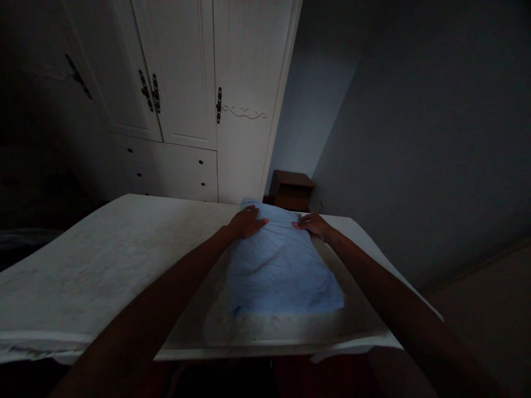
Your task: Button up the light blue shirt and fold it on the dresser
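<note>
A light blue folded cloth [282, 271] lies on a white, mattress-like surface [91, 260], with creases across its middle. Its exact kind, garment or plain cloth, cannot be made out. My left hand [245, 222] is at the cloth's far left edge, thumb on top and fingers closed over the fabric. At the far right corner, my right hand [314, 226] grips the edge between thumb and fingers. The cloth's near edge lies loose, close to the front of the white surface.
Beyond the surface stands a white wardrobe [249, 149] with dark handles and drawers. A brown wooden nightstand [293, 179] is in the far corner, beside a grey wall [435, 121]. White fabric [45, 345] hangs along the front edge. The room is dim.
</note>
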Demonstrator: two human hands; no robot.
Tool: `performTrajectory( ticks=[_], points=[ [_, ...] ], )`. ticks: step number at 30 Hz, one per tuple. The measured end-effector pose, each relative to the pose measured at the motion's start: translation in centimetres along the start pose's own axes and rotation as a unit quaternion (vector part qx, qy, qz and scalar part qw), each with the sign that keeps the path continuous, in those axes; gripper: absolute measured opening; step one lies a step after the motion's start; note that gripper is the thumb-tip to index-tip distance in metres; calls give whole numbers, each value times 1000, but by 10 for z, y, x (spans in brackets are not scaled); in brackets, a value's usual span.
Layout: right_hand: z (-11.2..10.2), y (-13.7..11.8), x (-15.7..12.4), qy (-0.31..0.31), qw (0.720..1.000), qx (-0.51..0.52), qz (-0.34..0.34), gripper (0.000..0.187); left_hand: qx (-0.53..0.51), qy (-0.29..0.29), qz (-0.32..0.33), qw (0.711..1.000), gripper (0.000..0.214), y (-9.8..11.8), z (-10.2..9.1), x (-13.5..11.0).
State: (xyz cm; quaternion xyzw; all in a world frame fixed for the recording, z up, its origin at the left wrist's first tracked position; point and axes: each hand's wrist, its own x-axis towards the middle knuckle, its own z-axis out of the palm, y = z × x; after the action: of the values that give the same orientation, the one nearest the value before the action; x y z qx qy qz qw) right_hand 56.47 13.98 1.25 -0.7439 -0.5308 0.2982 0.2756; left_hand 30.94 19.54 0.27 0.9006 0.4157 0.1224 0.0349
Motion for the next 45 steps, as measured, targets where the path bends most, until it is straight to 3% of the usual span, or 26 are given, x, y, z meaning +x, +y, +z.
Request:
performTrajectory(
  ticks=[6,8,10,14,19,22,25,29,32,34,37,39,42,45],
  points=[
    [7,10,-11,77,996,52,18,48,51,-69,-30,996,74,9,-4,4],
    [6,7,-18,73,996,50,22,54,53,-87,-35,994,78,11,-7,5],
    [2,4,-30,32,998,45,29,67,49,-90,-44,994,79,11,-7,6],
    [-11,6,-72,-102,994,38,14,96,18,-50,-47,997,75,8,0,4],
    [-31,26,-128,-199,975,103,3,100,-48,56,-56,996,53,1,13,-3],
    [-35,43,-148,-211,972,106,-4,97,-56,79,-57,994,45,0,13,-7],
    [-33,58,-160,-179,981,77,-10,90,-60,87,-70,992,45,5,3,-16],
    [-29,70,-172,-158,985,63,-38,81,-86,54,-54,993,53,23,-16,-54],
    [-30,74,-178,-158,986,15,-56,81,-147,-1,-13,989,66,43,-28,-108],
    [-30,74,-180,-127,988,-25,-81,80,-162,-2,-12,987,74,56,-31,-150],
    [-26,62,-184,-18,986,-72,-149,71,-142,59,-23,988,77,71,-25,-204],
    [-18,44,-187,42,972,-90,-212,63,-130,106,-35,985,73,80,-17,-227],
    [1,8,-186,61,938,-124,-318,50,-117,187,-78,972,55,94,-5,-238],
    [26,-26,-172,41,905,-170,-388,49,-88,245,-114,959,43,106,1,-230]
  ],
)
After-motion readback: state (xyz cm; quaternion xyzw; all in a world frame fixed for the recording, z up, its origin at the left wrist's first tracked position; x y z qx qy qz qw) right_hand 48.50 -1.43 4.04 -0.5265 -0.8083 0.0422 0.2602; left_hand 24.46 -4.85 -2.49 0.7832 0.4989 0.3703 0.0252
